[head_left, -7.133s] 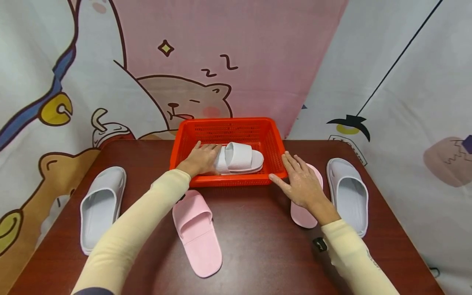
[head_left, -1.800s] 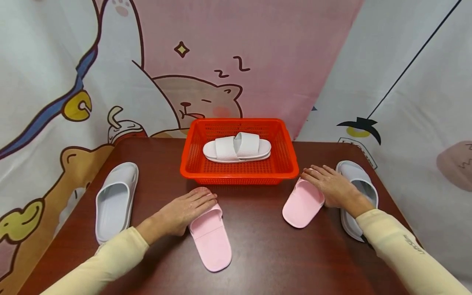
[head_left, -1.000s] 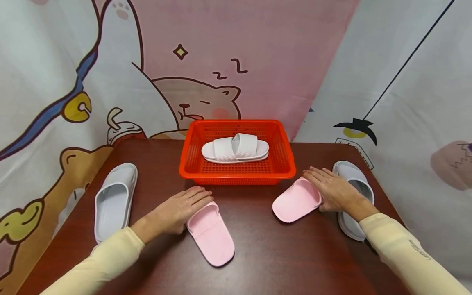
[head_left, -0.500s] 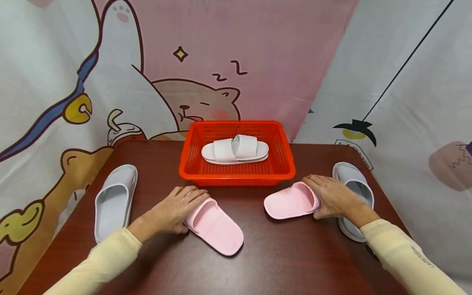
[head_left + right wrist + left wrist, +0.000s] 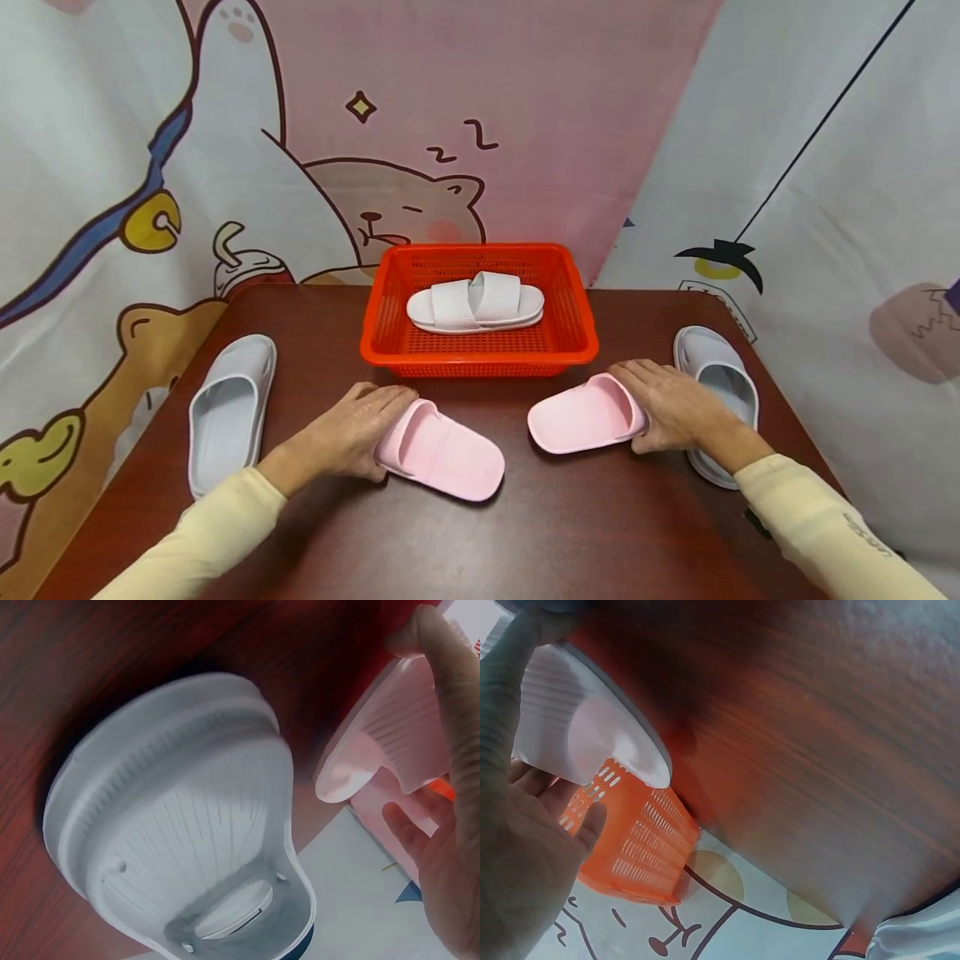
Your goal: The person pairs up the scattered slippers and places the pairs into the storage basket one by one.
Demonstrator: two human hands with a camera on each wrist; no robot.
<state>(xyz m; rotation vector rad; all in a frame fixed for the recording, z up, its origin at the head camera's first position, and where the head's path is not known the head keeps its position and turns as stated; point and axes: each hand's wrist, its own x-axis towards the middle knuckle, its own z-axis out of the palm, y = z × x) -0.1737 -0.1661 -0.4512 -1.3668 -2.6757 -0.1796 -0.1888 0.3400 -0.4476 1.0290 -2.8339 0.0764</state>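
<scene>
In the head view, my left hand (image 5: 358, 429) grips the toe end of a pink slide slipper (image 5: 459, 460), whose heel points right. My right hand (image 5: 667, 406) holds the toe end of a second pink slipper (image 5: 576, 418), whose heel points left. The two heels face each other, a short gap apart. In the left wrist view, thumb and fingers lie on either side of the pink slipper (image 5: 551, 705)'s toe. The right wrist view shows the other pink slipper (image 5: 397, 724) between thumb and fingers. Both hands partly cover the slipper toes.
Behind the hands stands a red plastic basket (image 5: 480, 358) with a pair of white slippers (image 5: 457, 304) inside. A grey clog (image 5: 232, 408) lies at the table's left side. Another grey clog (image 5: 712, 358) sits at the right, partly behind my right forearm. A printed curtain (image 5: 525, 125) hangs behind.
My left hand left the white slippers in the basket, and my right hand left its rim. Both hands took hold of the pink slippers and turned them, heels swinging inward towards each other.
</scene>
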